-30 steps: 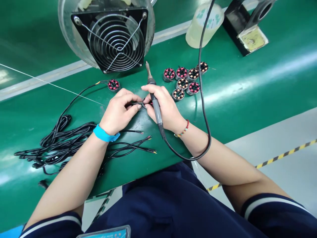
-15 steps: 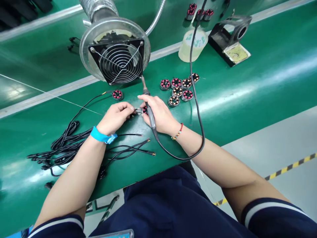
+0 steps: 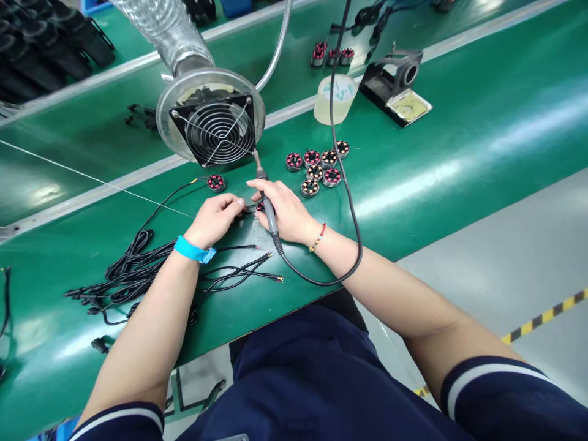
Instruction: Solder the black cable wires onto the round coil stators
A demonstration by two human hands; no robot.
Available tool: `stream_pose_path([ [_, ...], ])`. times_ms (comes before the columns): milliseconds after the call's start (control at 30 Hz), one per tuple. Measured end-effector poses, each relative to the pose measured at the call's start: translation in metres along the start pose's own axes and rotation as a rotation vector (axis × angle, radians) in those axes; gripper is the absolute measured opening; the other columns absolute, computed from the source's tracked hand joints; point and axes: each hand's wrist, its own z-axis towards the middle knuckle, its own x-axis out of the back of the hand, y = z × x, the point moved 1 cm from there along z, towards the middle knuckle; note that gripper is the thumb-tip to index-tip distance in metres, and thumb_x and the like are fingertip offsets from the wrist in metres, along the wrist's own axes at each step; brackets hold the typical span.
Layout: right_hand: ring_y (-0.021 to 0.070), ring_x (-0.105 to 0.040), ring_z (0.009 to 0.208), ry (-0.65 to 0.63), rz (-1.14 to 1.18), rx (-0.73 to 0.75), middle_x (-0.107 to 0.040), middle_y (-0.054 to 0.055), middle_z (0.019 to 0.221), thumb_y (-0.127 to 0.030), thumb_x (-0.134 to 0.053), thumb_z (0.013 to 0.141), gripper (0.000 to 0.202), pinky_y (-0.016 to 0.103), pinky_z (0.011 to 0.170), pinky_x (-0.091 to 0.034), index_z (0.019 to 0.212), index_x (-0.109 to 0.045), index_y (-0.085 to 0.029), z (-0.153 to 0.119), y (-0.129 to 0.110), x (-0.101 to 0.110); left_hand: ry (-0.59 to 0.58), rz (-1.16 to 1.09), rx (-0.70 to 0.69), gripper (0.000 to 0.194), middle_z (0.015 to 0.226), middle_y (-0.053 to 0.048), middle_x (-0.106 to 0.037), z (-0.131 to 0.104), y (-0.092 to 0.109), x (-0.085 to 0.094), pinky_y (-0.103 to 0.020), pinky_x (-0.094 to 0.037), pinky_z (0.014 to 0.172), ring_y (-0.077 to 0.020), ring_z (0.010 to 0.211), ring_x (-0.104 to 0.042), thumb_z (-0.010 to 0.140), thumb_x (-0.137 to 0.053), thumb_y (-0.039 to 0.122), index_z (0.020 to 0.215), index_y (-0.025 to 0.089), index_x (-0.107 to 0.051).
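My right hand (image 3: 287, 211) is closed round the grey handle of a soldering iron (image 3: 268, 211), whose tip points up and away, close to the fan's lower corner. Under the handle, a small red-wound motor stator (image 3: 260, 207) sits at the fingertips of that hand, mostly hidden. My left hand (image 3: 215, 215), with a blue strap at its wrist, pinches the end of a black cable (image 3: 249, 209) just left of this stator. Whether wire and stator touch cannot be made out. Beyond the left hand lies another stator (image 3: 215, 182) with a cable attached.
A fume extractor fan (image 3: 223, 131) hangs over the green bench (image 3: 413, 202). Several stators (image 3: 315, 172) are grouped to the right, with a tape roll (image 3: 335, 101) and an iron stand (image 3: 395, 89) behind. Coiled black cables (image 3: 133, 269) lie left; the iron's cord (image 3: 351, 202) loops over my right forearm.
The view has shifted, showing more of the bench's back. Both hands keep nearly the same pose, left on the cable and right on the soldering iron.
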Motion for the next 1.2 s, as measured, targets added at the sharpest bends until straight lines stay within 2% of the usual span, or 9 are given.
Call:
stream_pose_path([
  [200, 0.0247, -0.051, 0.095, -0.015, -0.045, 0.024, -0.065, 0.006, 0.102, -0.011, -0.049, 0.080, 0.048, 0.040, 0.087, -0.042, 0.127, -0.048, -0.018, 0.001, 0.000, -0.004, -0.068, -0.077, 0.027, 0.019, 0.061, 0.000, -0.059, -0.001, 0.000, 0.000, -0.024, -0.030, 0.052, -0.0097, 0.052, -0.041, 0.065, -0.057, 0.035, 0.061, 0.017, -0.059],
  [400, 0.0247, -0.053, 0.092, 0.006, -0.089, 0.008, -0.066, 0.006, 0.097, -0.012, -0.046, 0.084, 0.040, 0.039, 0.082, -0.041, 0.122, -0.053, -0.018, 0.004, -0.003, -0.006, -0.104, -0.208, 0.050, 0.019, 0.060, -0.001, -0.060, 0.000, 0.000, 0.001, -0.023, -0.028, 0.049, -0.0083, 0.050, -0.038, 0.061, -0.059, 0.035, 0.060, 0.016, -0.061],
  [567, 0.0225, -0.056, 0.086, 0.060, -0.002, -0.046, -0.065, 0.004, 0.086, -0.012, -0.050, 0.081, 0.039, 0.038, 0.083, -0.044, 0.119, -0.053, -0.015, 0.004, -0.003, -0.010, -0.196, 0.042, -0.076, 0.025, 0.059, 0.000, -0.058, -0.003, 0.002, 0.000, -0.025, -0.034, 0.055, -0.0112, 0.055, -0.044, 0.065, -0.058, 0.040, 0.063, 0.016, -0.065],
  [733, 0.0188, -0.060, 0.089, 0.075, 0.155, -0.089, -0.065, 0.002, 0.091, -0.012, -0.050, 0.080, 0.042, 0.034, 0.085, -0.047, 0.121, -0.050, -0.020, 0.003, 0.000, -0.012, -0.026, 0.255, -0.134, 0.022, 0.064, -0.001, -0.061, -0.005, 0.001, 0.001, -0.027, -0.039, 0.064, -0.0149, 0.064, -0.053, 0.071, -0.049, 0.032, 0.058, 0.018, -0.058],
  [933, 0.0197, -0.061, 0.091, 0.204, 0.190, -0.174, -0.065, 0.005, 0.097, -0.017, -0.051, 0.082, 0.043, 0.039, 0.093, -0.045, 0.124, -0.047, -0.020, -0.003, 0.005, 0.003, 0.240, 0.379, -0.043, 0.019, 0.068, -0.004, -0.060, 0.001, -0.006, 0.024, -0.029, -0.040, 0.068, -0.0175, 0.069, -0.054, 0.073, -0.043, 0.023, 0.059, 0.018, -0.055],
  [1000, 0.0196, -0.061, 0.089, 0.211, 0.189, -0.202, -0.065, 0.004, 0.097, -0.018, -0.051, 0.082, 0.041, 0.039, 0.092, -0.046, 0.123, -0.047, -0.020, -0.006, 0.006, 0.008, 0.317, 0.425, -0.010, 0.020, 0.074, -0.005, -0.061, 0.003, -0.008, 0.029, -0.030, -0.041, 0.071, -0.0184, 0.074, -0.055, 0.077, -0.041, 0.023, 0.069, 0.017, -0.059],
  [1067, 0.0188, -0.062, 0.088, 0.211, 0.189, -0.234, -0.065, 0.004, 0.097, -0.019, -0.051, 0.083, 0.040, 0.038, 0.091, -0.047, 0.123, -0.048, -0.022, -0.007, 0.006, 0.010, 0.367, 0.466, 0.009, 0.023, 0.085, -0.007, -0.062, 0.005, -0.009, 0.029, -0.030, -0.044, 0.075, -0.0190, 0.082, -0.058, 0.083, -0.041, 0.026, 0.090, 0.015, -0.061],
  [1133, 0.0180, -0.062, 0.087, 0.206, 0.191, -0.252, -0.065, 0.003, 0.096, -0.019, -0.050, 0.084, 0.039, 0.038, 0.090, -0.048, 0.123, -0.048, -0.023, -0.007, 0.004, 0.012, 0.362, 0.504, 0.013, 0.033, 0.099, -0.009, -0.061, 0.005, -0.008, 0.025, -0.030, -0.047, 0.078, -0.0192, 0.091, -0.060, 0.087, -0.045, 0.034, 0.112, 0.015, -0.055],
  [1200, 0.0178, -0.062, 0.085, 0.197, 0.191, -0.246, -0.065, 0.004, 0.097, -0.020, -0.050, 0.085, 0.037, 0.038, 0.089, -0.049, 0.123, -0.048, -0.023, -0.007, 0.002, 0.013, 0.319, 0.551, 0.018, 0.046, 0.112, -0.010, -0.059, 0.004, -0.006, 0.018, -0.031, -0.048, 0.081, -0.0216, 0.099, -0.060, 0.085, -0.052, 0.042, 0.124, 0.017, -0.050],
])
